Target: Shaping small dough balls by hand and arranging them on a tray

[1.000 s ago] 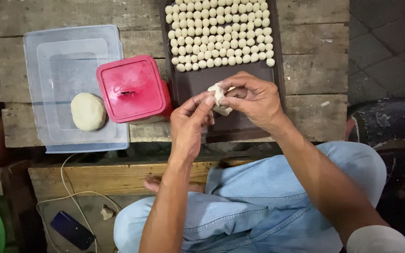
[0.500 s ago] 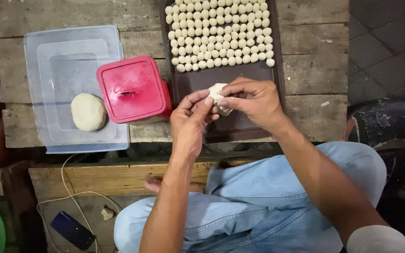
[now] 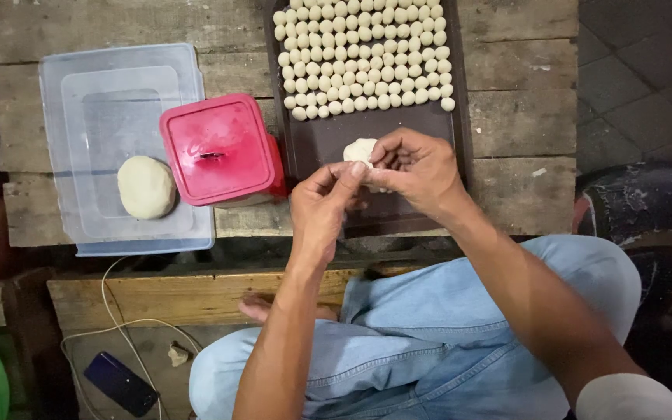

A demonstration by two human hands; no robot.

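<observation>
Both of our hands, the left hand and the right hand, pinch one soft dough lump with curled fingers, just above the dark tray near the little dough balls.

Dark rectangular tray sits on the rough wooden plank desk, w/ rows of small pale dough balls on its far half. Left of tray: red square-lidded plastic container. Further left, clear plastic box lid w/ round pale dough lump on it. Both hands meet over tray's near half; small dough piece prob. between fingers.
</observation>
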